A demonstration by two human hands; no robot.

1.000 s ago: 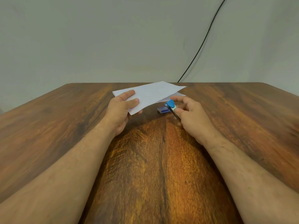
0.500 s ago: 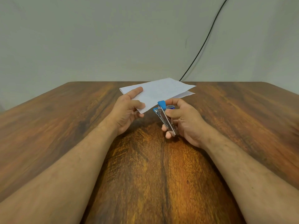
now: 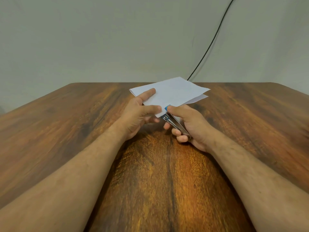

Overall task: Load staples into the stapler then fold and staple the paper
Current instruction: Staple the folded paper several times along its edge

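A folded white paper (image 3: 173, 93) is held above the wooden table (image 3: 66, 131). My left hand (image 3: 138, 114) pinches its near left edge, thumb on top and fingers underneath. My right hand (image 3: 189, 126) grips a small metal stapler (image 3: 173, 123) with a blue tip. The stapler's blue end sits at the paper's near corner, with my right thumb pressing on top of it. Whether the corner lies inside the stapler's jaws is hidden by the paper and thumb.
A black cable (image 3: 210, 42) runs down the pale wall behind the table's far edge. Both forearms stretch across the middle of the table.
My right hand lifted the stapler off the table and brought it to the paper's near corner. The left hand raised the paper slightly. The small blue box seen earlier is now out of sight.
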